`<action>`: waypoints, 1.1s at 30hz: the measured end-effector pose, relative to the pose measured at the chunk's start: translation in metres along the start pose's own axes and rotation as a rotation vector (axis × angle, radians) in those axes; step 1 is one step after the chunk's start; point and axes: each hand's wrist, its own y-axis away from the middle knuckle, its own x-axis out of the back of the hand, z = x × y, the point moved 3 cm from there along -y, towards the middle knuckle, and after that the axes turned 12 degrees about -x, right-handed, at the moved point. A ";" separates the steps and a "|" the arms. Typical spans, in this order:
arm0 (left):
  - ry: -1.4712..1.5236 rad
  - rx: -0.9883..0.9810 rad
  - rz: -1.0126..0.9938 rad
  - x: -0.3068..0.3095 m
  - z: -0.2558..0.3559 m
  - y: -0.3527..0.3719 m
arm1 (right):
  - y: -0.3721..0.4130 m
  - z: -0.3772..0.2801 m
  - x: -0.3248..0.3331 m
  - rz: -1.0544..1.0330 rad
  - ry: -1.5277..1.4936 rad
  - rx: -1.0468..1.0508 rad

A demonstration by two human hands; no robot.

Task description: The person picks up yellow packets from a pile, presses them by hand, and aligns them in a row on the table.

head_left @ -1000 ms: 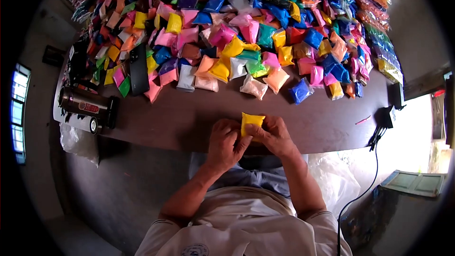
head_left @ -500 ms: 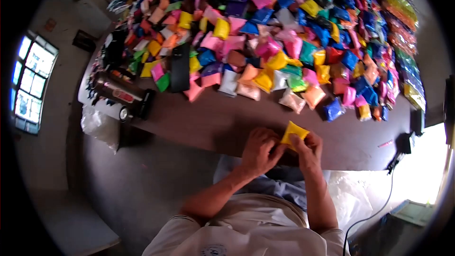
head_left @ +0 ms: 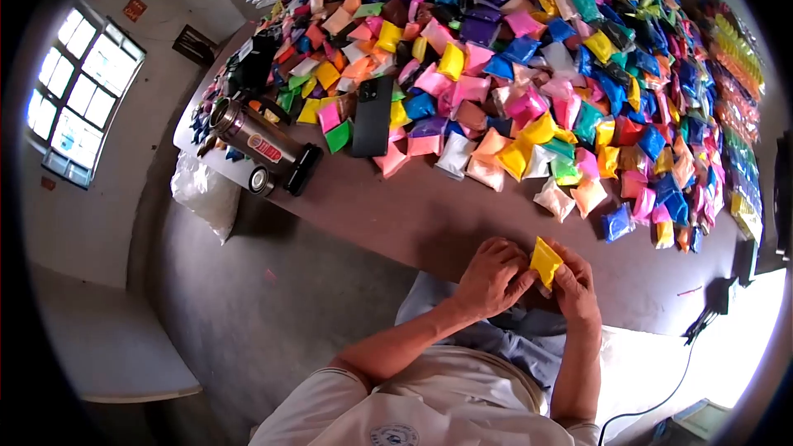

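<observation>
A small, plump yellow packet (head_left: pixel 545 262) is held up over the near edge of the table. My right hand (head_left: pixel 577 289) grips its right side, thumb on the front face and fingers behind. At the packet's lower left, my left hand (head_left: pixel 494 279) is closed with curled fingers, its thumb and fingertips pinching by that edge. Part of the left fingers' contact is hidden. Beyond both hands, a large heap of small coloured packets (head_left: pixel 471 111) covers the table, with peach packets (head_left: pixel 588 196) nearest to me.
A black phone (head_left: pixel 372 118) lies against the heap. To its left are a steel flask (head_left: pixel 258 142) lying on its side and its round lid (head_left: pixel 260 180). A plastic bag (head_left: pixel 204 190) hangs at the table's left edge. A cable (head_left: pixel 690 363) runs down at right.
The view has shifted, so the table and heap appear lower and further right. The yellow packet has turned more upright between my hands. My grip stays on it.
</observation>
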 end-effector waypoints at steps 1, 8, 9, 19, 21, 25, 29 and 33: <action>0.024 0.012 -0.020 0.000 0.000 0.000 | -0.001 -0.003 -0.003 0.028 0.081 -0.009; 0.122 0.051 -0.062 0.000 -0.003 0.001 | -0.007 -0.008 -0.010 0.118 0.130 -0.054; 0.122 0.053 -0.059 0.000 -0.003 0.001 | -0.007 -0.007 -0.010 0.175 0.089 -0.043; 0.149 0.055 -0.008 0.005 -0.005 0.004 | -0.003 -0.006 -0.035 0.348 0.155 0.061; 0.149 0.057 0.016 0.003 -0.006 0.006 | 0.005 -0.007 -0.027 0.332 0.149 -0.123; 0.131 0.039 -0.071 0.001 -0.008 0.006 | 0.002 -0.003 -0.011 0.274 0.395 -0.051; 0.170 0.052 -0.059 0.005 -0.004 0.003 | 0.002 -0.012 -0.019 0.260 0.368 -0.014; 0.161 0.019 -0.051 0.006 -0.006 0.006 | 0.001 -0.007 -0.022 0.271 0.257 -0.055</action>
